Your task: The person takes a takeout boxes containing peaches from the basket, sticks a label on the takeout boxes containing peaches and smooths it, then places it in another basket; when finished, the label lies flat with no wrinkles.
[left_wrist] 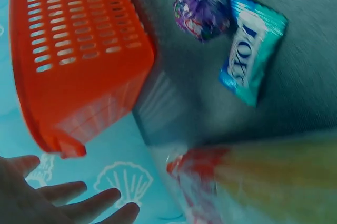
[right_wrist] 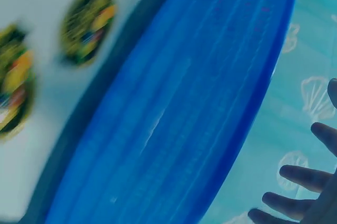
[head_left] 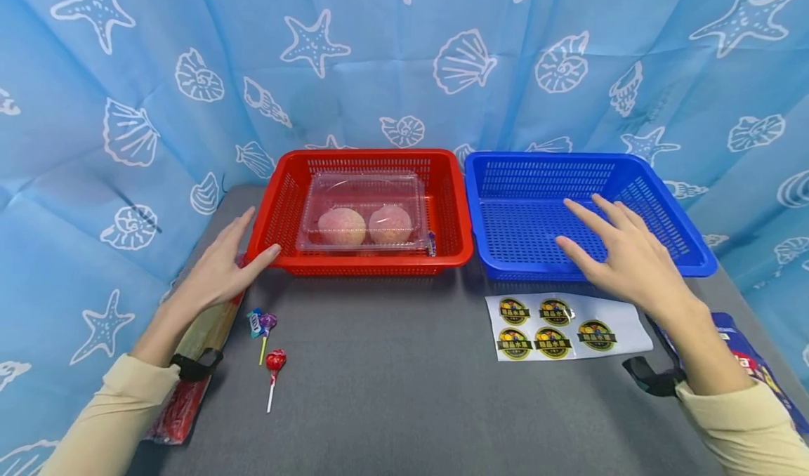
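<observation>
Both hands are spread and grip nothing: the left hand [head_left: 218,274] is at the near-left corner of the red basket [head_left: 373,261], and the right hand [head_left: 632,251] hangs over the near-right part of the blue basket [head_left: 531,216]. Whether the left thumb touches the red rim cannot be told. With fingers fanned wide, each hand seems shaped to span a basket's side rather than pinch something small.

The two baskets sit side by side along the far edge of the tabletop [head_left: 404,392], likely to leave the near part for work. In the red one lies a see-through container [head_left: 366,187] with two pinkish round fruits, its lid probably keeping them from rolling. The sticker sheet [head_left: 613,309] lies flat before the blue basket, labels up, perhaps for easy peeling.

Towards the left edge, a purple lollipop [head_left: 268,321] touches or nearly touches a wrapped candy [head_left: 255,323], with a red lollipop [head_left: 275,359] nearer the front. A long plastic-wrapped package [head_left: 183,406] lines that edge and a blue bag [head_left: 752,357] the right one, presumably set aside there.
</observation>
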Demonstrator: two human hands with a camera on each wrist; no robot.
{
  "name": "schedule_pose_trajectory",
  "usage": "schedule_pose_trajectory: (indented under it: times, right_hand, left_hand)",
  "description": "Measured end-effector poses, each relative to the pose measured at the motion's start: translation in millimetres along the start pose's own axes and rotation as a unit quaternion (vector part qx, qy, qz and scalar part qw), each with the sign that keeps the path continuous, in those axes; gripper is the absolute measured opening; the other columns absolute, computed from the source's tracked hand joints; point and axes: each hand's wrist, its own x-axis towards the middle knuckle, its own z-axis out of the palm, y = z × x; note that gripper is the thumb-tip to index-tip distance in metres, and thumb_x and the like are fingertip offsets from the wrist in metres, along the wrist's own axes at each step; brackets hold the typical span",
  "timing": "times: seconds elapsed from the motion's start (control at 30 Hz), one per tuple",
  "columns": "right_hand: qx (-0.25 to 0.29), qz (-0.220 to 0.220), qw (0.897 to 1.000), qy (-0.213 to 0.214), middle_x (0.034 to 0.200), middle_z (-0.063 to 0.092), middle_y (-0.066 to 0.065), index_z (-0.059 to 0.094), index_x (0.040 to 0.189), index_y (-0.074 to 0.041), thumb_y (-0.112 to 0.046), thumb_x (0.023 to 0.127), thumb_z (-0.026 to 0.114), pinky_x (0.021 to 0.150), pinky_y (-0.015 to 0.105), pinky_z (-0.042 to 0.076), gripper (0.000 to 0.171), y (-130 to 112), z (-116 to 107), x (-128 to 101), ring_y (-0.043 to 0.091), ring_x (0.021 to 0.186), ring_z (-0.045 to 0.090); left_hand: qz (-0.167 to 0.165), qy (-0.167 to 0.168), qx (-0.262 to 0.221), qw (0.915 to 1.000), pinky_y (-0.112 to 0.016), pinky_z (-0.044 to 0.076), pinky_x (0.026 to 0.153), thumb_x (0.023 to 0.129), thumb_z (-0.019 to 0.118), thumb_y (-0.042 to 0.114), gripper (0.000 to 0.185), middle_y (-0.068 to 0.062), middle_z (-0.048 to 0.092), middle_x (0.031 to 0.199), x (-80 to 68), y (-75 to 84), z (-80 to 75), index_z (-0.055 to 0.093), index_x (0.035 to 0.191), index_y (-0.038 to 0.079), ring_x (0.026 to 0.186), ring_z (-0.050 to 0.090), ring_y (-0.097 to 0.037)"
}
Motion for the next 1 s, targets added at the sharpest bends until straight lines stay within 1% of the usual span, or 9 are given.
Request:
schedule_pose_trajectory:
  times: [0.2, 0.33, 0.37, 0.47, 0.6, 0.67, 0.73, 0.83, 1.0]
  right_hand:
    - [0.051, -0.02, 0.998, -0.018, 0.162, 0.032, 0.031, 0.043, 0.157, -0.022, -0.044, 0.098, 0.065, 0.113, 0.079, 0.023, 0.066, -33, 10, 32, 0.058, 0.147, 0.029]
    - [0.074, -0.029, 0.997, -0.023, 0.161, 0.034, 0.029, 0.042, 0.157, -0.024, -0.043, 0.099, 0.064, 0.114, 0.077, 0.026, 0.065, -55, 19, 50, 0.056, 0.146, 0.031]
    - [0.081, -0.03, 0.996, -0.026, 0.161, 0.035, 0.028, 0.041, 0.157, -0.024, -0.043, 0.099, 0.063, 0.114, 0.076, 0.028, 0.065, -61, 21, 55, 0.055, 0.146, 0.032]
    - [0.103, -0.036, 0.993, -0.038, 0.16, 0.038, 0.026, 0.04, 0.158, -0.023, -0.042, 0.099, 0.063, 0.114, 0.073, 0.032, 0.066, -78, 28, 69, 0.049, 0.146, 0.035]
    - [0.144, -0.051, 0.986, -0.058, 0.158, 0.042, 0.022, 0.037, 0.16, -0.02, -0.04, 0.1, 0.062, 0.113, 0.068, 0.04, 0.068, -98, 42, 87, 0.041, 0.144, 0.04]
    - [0.166, -0.063, 0.982, -0.064, 0.157, 0.043, 0.02, 0.037, 0.16, -0.018, -0.039, 0.1, 0.062, 0.111, 0.063, 0.044, 0.068, -106, 50, 95, 0.039, 0.143, 0.042]
    - [0.181, -0.07, 0.979, -0.07, 0.158, 0.044, 0.018, 0.037, 0.16, -0.016, -0.039, 0.1, 0.062, 0.11, 0.06, 0.046, 0.068, -114, 58, 101, 0.037, 0.143, 0.042]
    - [0.2, -0.068, 0.975, -0.076, 0.159, 0.044, 0.016, 0.037, 0.159, -0.017, -0.038, 0.099, 0.063, 0.111, 0.058, 0.047, 0.069, -124, 69, 110, 0.036, 0.142, 0.043]
    - [0.22, -0.054, 0.969, -0.097, 0.159, 0.042, 0.017, 0.034, 0.161, -0.019, -0.039, 0.097, 0.065, 0.114, 0.06, 0.044, 0.074, -139, 86, 120, 0.037, 0.145, 0.041]
  left_hand:
    - [0.026, 0.012, -0.066, 0.9974, -0.063, 0.053, 0.097, 0.09, 0.068, 0.055, 0.102, -0.014, 0.038, 0.158, 14.8, 0.5, 12.1, 0.008, 0.166, 0.024, 0.136, 0.041, -0.036]
    - [0.063, 0.013, -0.118, 0.9909, -0.051, 0.057, 0.094, 0.086, 0.078, 0.044, 0.101, -0.009, 0.046, 0.153, 25.0, -1.4, 19.1, 0.016, 0.164, 0.024, 0.132, 0.049, -0.03]
    - [0.068, 0.012, -0.132, 0.9889, -0.051, 0.057, 0.094, 0.085, 0.079, 0.042, 0.101, -0.009, 0.046, 0.153, 27.3, -1.6, 20.4, 0.018, 0.163, 0.023, 0.132, 0.05, -0.03]
    - [0.047, 0.002, -0.146, 0.9882, -0.054, 0.056, 0.097, 0.084, 0.08, 0.045, 0.107, -0.01, 0.044, 0.155, 31.5, -1.0, 22.8, 0.013, 0.164, 0.024, 0.134, 0.049, -0.032]
    - [-0.022, -0.026, -0.129, 0.991, -0.06, 0.054, 0.1, 0.082, 0.078, 0.058, 0.121, -0.016, 0.036, 0.159, 30.5, 0.2, 23.5, -0.003, 0.166, 0.026, 0.138, 0.043, -0.038]
    - [-0.041, -0.036, -0.129, 0.9901, -0.059, 0.056, 0.099, 0.081, 0.077, 0.061, 0.124, -0.018, 0.035, 0.16, 30.3, 0.8, 24.0, -0.007, 0.165, 0.027, 0.139, 0.041, -0.04]
    - [-0.052, -0.043, -0.134, 0.9887, -0.057, 0.057, 0.098, 0.08, 0.078, 0.062, 0.125, -0.017, 0.035, 0.16, 30.7, 1.5, 24.7, -0.008, 0.165, 0.029, 0.14, 0.041, -0.04]
    - [-0.055, -0.044, -0.137, 0.9881, -0.056, 0.057, 0.098, 0.08, 0.078, 0.062, 0.125, -0.017, 0.035, 0.159, 31.6, 2.8, 24.9, -0.009, 0.164, 0.031, 0.139, 0.04, -0.039]
    - [-0.058, -0.049, -0.14, 0.9873, -0.056, 0.057, 0.098, 0.081, 0.077, 0.061, 0.124, -0.018, 0.035, 0.158, 30.2, 1.1, 24.1, -0.01, 0.164, 0.031, 0.139, 0.04, -0.039]
